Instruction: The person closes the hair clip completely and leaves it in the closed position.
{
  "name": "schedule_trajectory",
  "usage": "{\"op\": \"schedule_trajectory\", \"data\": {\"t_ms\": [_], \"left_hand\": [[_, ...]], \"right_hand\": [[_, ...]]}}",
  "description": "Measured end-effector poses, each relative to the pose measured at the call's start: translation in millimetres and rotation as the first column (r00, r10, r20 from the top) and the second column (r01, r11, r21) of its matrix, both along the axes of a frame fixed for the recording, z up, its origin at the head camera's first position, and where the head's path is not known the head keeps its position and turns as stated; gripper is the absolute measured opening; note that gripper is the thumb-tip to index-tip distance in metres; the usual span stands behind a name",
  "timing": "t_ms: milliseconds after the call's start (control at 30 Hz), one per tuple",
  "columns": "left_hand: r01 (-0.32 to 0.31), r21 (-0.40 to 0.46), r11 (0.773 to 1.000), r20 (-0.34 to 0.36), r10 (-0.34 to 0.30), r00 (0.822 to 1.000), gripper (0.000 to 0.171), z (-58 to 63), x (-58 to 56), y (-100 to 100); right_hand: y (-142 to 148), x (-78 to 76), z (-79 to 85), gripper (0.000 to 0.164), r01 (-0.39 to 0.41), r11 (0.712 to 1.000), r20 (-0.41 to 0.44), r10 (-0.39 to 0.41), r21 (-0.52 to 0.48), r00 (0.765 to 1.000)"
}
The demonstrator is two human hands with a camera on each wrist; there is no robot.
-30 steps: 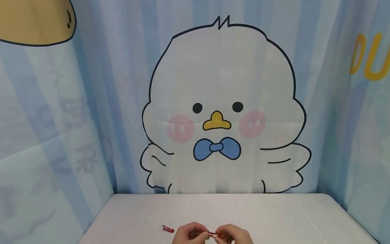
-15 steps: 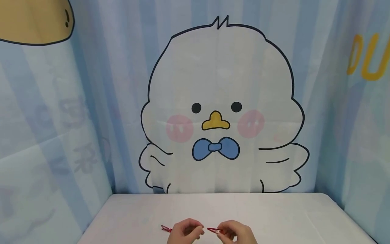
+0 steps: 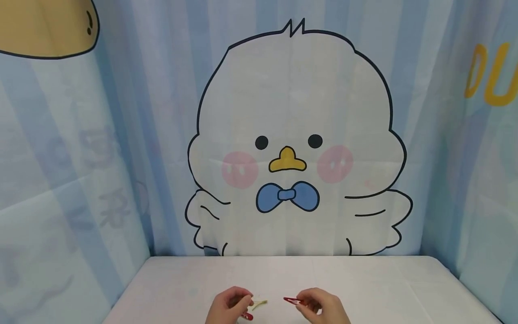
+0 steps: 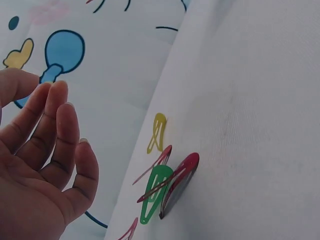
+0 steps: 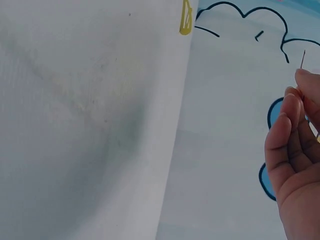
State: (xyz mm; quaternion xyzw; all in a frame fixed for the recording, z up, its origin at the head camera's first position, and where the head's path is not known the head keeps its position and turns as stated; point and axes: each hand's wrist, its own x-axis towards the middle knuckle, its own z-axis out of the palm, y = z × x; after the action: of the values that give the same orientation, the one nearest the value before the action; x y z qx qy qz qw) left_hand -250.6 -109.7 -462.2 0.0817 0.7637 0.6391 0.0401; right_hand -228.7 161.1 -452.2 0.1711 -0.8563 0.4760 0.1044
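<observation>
My right hand (image 3: 322, 307) pinches a red snap hair clip (image 3: 292, 300) by one end, its tapered end pointing left. Edge-on, the clip (image 5: 303, 59) looks like a thin line above the thumb in the right wrist view. To the left, my left hand (image 3: 229, 307) has loosely bent fingers with nothing between them. Just beyond its fingertips lies a yellow hair clip (image 3: 260, 304). Another red clip (image 3: 247, 316) shows partly from under that hand. In the left wrist view, a green clip (image 4: 156, 195) lies overlapped by a dark red clip (image 4: 187, 167).
The white-covered table (image 3: 364, 279) ends at a curtain (image 3: 291, 103) printed with a large chick. More clips lie near the green one, including a pink-red clip (image 4: 162, 157) and a pink clip (image 4: 131, 230) cut off by the frame edge.
Both hands were at the red clip; the left hand has let go and drawn left, over the loose clips. The right hand has moved rightward with the clip. The yellow clip has come into sight.
</observation>
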Motion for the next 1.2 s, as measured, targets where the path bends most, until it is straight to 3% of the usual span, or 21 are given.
{"op": "schedule_trajectory", "data": {"t_ms": [700, 933, 1200], "left_hand": [[-0.014, -0.118, 0.993, -0.021, 0.011, 1.000, 0.020, -7.2, -2.1, -39.1], [-0.015, -0.181, 0.983, -0.027, 0.010, 1.000, 0.020, -10.9, -5.5, -49.4], [0.044, -0.245, 0.968, 0.041, -0.035, 0.999, 0.013, -20.9, -6.4, -55.4]], "right_hand": [[30.3, -19.2, -4.5, 0.011, 0.046, 0.999, -0.074, -0.044, 0.029, 0.996], [38.6, -25.5, -4.6, 0.013, 0.097, 0.994, 0.000, -0.097, 0.040, 0.995], [46.7, -31.5, -6.0, 0.012, 0.186, 0.978, 0.106, -0.195, 0.093, 0.975]]}}
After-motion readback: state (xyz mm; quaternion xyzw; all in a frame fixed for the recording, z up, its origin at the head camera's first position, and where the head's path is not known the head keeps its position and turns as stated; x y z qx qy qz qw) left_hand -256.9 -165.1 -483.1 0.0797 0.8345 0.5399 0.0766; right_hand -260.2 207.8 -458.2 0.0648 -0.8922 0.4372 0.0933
